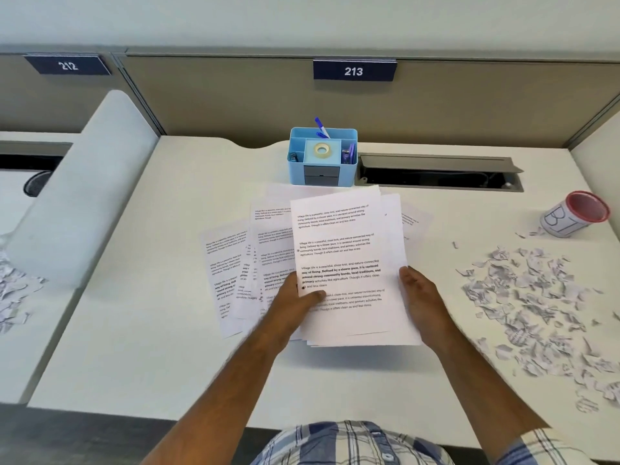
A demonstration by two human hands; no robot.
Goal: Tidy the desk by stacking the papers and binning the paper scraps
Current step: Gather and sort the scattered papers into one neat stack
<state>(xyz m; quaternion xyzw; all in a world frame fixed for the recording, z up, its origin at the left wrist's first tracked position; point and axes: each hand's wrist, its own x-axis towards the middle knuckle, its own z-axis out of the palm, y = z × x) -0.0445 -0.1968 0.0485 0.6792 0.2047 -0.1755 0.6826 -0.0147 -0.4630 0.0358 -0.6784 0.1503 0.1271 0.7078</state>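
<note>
Both hands hold a bundle of printed sheets [349,263] just above the desk [167,364], near its middle. The left hand [297,302] grips the bundle's left edge — the thumb lies across the top page, and the fingers are hidden beneath. The right hand [421,297] clasps the right edge, fingers curled around it. The sheets in the bundle are not squared; several edges fan out at the top and bottom.

More loose papers [235,263] lie flat on the desk to the left of and behind the bundle, overlapping each other at slight angles.

Paper scraps [536,303] are scattered over the right part of the desk, well apart from the bundle. A small bin [573,214] with a red rim lies tipped on its side at the far right, its mouth facing right, with a few scraps just beside it.

A blue desk organizer [322,159] stands behind the papers — it holds a tape roll [321,149] and a blue pen [321,127]. More scraps [13,290] lie on the neighbouring desk at far left.
</note>
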